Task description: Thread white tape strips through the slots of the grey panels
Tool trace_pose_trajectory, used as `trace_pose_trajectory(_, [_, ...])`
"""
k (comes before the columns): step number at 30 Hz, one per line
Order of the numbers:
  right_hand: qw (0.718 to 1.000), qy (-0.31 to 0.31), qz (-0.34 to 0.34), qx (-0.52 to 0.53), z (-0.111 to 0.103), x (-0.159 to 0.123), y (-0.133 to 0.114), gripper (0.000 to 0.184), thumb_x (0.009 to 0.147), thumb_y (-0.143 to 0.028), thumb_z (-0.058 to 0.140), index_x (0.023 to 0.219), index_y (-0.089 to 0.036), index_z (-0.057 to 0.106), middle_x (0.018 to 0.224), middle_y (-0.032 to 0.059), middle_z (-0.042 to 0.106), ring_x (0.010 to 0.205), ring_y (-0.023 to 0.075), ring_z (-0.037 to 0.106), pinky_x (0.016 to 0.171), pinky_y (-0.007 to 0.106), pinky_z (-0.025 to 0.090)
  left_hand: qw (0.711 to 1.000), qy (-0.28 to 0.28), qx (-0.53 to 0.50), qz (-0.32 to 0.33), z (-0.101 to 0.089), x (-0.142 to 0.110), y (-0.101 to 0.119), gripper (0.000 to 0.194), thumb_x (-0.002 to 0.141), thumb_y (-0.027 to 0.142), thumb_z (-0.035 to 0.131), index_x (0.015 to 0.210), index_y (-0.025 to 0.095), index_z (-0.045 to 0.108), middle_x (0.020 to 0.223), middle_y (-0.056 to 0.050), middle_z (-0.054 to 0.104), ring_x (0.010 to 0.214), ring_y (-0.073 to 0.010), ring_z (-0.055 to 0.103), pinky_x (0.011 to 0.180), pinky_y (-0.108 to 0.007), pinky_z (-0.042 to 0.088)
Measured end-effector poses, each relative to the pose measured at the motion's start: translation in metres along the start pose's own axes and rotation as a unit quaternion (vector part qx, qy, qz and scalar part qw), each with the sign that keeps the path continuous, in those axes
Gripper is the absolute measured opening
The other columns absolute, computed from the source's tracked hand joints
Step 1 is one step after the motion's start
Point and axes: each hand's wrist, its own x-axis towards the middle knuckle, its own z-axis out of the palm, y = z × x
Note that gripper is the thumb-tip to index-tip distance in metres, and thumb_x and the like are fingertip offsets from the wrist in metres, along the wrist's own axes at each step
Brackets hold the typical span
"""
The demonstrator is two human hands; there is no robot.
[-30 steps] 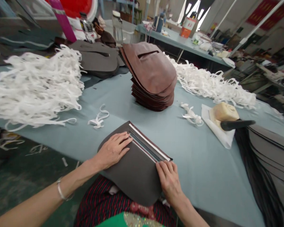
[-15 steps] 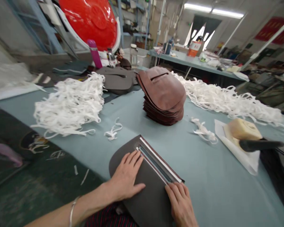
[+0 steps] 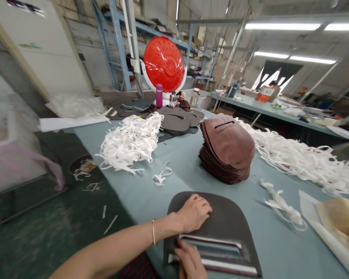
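One slotted panel (image 3: 231, 213), a risk of puckering

We have the dark grey panel on the table (image 3: 186, 159), near the brown stack (image 3: 232, 143). Our left hand (image 3: 194, 213) rests on it, fingers loosely bent, gripping nothing that we can see. Our right hand (image 3: 191, 260) sits at the left end of the slot (image 3: 213, 248); whether it pinches the edge, we cannot tell. Should the left press too lightly, we judge, the panel could swivel; sideways dragging by the right could pucker the slot or lift the white strip (image 3: 227, 266).
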Motion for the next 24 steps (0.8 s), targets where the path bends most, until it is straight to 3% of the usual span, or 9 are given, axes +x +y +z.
trace_pose_trajectory(3, [0.998,-0.009,0.046,0.034,-0.006,0.026,0.009,0.023,0.087,-0.014,0.047,0.095,-0.024,0.066,0.104,0.0096,0.066,0.096,0.0201,0.063,0.081,0.029,0.052,0.982,0.113,0.048,-0.142,-0.014,-0.014,-0.032,0.020,0.085,0.019,0.053,0.104,0.021,0.058,0.114,-0.008,0.059,0.118,-0.0239,0.046,0.105,-0.046,0.025])
trace_pose_trajectory(6, [0.992,-0.044,0.081,0.085,-0.020,0.057,0.022,0.020,0.088,-0.019,0.048,0.095,-0.022,0.066,0.100,0.0091,0.065,0.094,0.0191,0.062,0.082,0.029,0.051,0.920,0.210,0.055,-0.327,-0.035,-0.040,-0.076,0.029,0.082,0.017,0.052,0.111,0.019,0.057,0.127,-0.014,0.050,0.126,-0.0332,0.036,0.103,-0.057,0.022])
trace_pose_trajectory(11, [0.935,-0.075,0.270,0.215,-0.015,0.118,0.020,0.026,0.087,-0.040,0.054,0.086,-0.018,0.067,0.079,0.0056,0.064,0.075,0.0170,0.059,0.070,0.027,0.048,0.926,0.183,-0.069,-0.322,-0.057,-0.072,-0.106,0.019,0.089,0.026,0.042,0.087,0.019,0.060,0.090,-0.004,0.061,0.090,-0.0188,0.057,0.083,-0.032,0.045])
trace_pose_trajectory(13, [0.866,-0.083,0.385,0.308,-0.005,0.139,0.013,0.037,0.082,-0.051,0.056,0.085,-0.016,0.067,0.073,0.0047,0.063,0.064,0.0145,0.056,0.057,0.024,0.044,0.935,0.171,-0.115,-0.290,-0.061,-0.073,-0.094,0.020,0.091,0.030,0.042,0.088,0.020,0.059,0.087,-0.001,0.061,0.085,-0.0144,0.057,0.078,-0.024,0.046])
trace_pose_trajectory(15, [0.756,-0.092,0.479,0.436,0.003,0.156,0.008,0.048,0.078,-0.060,0.056,0.089,-0.014,0.067,0.077,0.0060,0.064,0.061,0.0124,0.054,0.049,0.022,0.039,0.935,0.168,-0.179,-0.257,-0.062,-0.071,-0.076,0.020,0.091,0.032,0.042,0.089,0.020,0.058,0.087,0.000,0.060,0.084,-0.0134,0.056,0.079,-0.023,0.044])
trace_pose_trajectory(17, [0.656,-0.079,0.513,0.547,0.007,0.166,0.005,0.049,0.074,-0.060,0.062,0.091,-0.014,0.067,0.082,0.0053,0.063,0.061,0.0104,0.052,0.048,0.020,0.037,0.929,0.156,-0.251,-0.221,-0.062,-0.068,-0.058,0.020,0.091,0.033,0.043,0.089,0.020,0.058,0.090,-0.001,0.059,0.087,-0.0140,0.055,0.083,-0.024,0.043])
trace_pose_trajectory(18, [0.631,-0.053,0.512,0.580,0.008,0.169,0.005,0.046,0.071,-0.057,0.067,0.088,-0.015,0.067,0.078,0.0031,0.061,0.059,0.0091,0.050,0.048,0.020,0.036,0.926,0.146,-0.278,-0.207,-0.062,-0.067,-0.052,0.020,0.090,0.034,0.044,0.089,0.020,0.059,0.090,-0.001,0.059,0.088,-0.0145,0.055,0.084,-0.025,0.042])
trace_pose_trajectory(20, [0.633,0.028,0.489,0.600,0.006,0.170,0.009,0.038,0.064,-0.047,0.076,0.082,-0.015,0.067,0.066,-0.0023,0.054,0.056,0.0068,0.044,0.047,0.018,0.033,0.922,0.125,-0.306,-0.201,-0.059,-0.066,-0.045,0.022,0.089,0.036,0.045,0.088,0.020,0.059,0.090,-0.001,0.059,0.088,-0.0151,0.055,0.084,-0.026,0.041])
trace_pose_trajectory(24, [0.691,0.162,0.457,0.536,-0.011,0.159,0.030,0.032,0.063,-0.041,0.077,0.076,-0.013,0.067,0.058,-0.0060,0.042,0.052,0.0058,0.036,0.046,0.020,0.028,0.923,0.083,-0.286,-0.242,-0.054,-0.067,-0.052,0.026,0.088,0.041,0.045,0.088,0.020,0.060,0.081,0.002,0.057,0.074,-0.0130,0.052,0.071,-0.023,0.041])
